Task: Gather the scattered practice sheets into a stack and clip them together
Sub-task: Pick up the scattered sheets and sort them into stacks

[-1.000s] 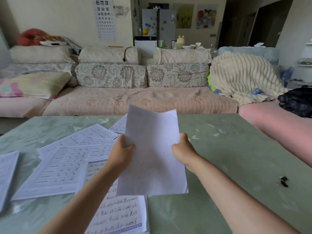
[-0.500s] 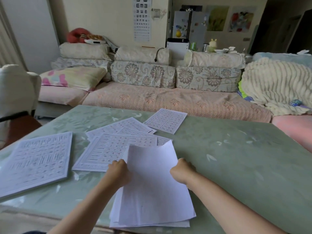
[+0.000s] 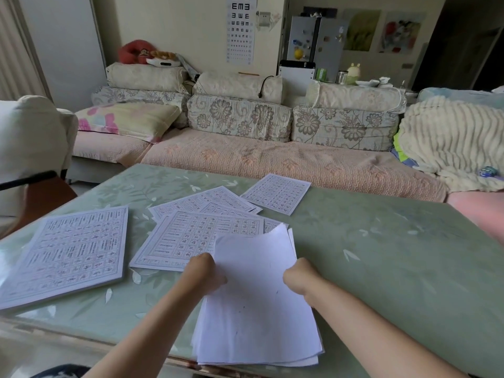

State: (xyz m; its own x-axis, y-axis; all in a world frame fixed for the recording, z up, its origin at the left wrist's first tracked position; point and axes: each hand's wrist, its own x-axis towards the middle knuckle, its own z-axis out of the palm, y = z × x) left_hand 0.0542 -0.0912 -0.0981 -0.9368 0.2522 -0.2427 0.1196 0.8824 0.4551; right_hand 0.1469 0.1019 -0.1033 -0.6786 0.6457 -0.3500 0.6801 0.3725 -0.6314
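Gathering step. Your left hand (image 3: 203,274) and right hand (image 3: 298,275) each pinch the stack (image 3: 256,309) by a side (blank face up). Next: free one hand, add the loose sheets (image 3: 196,238).

The left hand (image 3: 203,271) and right hand (image 3: 298,276) grip the opposite side edges of a sheet bundle (image 3: 256,309), blank side up, at the near edge of the green table (image 3: 381,255). Overlapping printed sheets (image 3: 196,236) lie just beyond the bundle. A single sheet (image 3: 276,193) lies farther back. A thick printed pad (image 3: 71,255) lies to the left, apart. A sofa (image 3: 272,159) stands behind the table.
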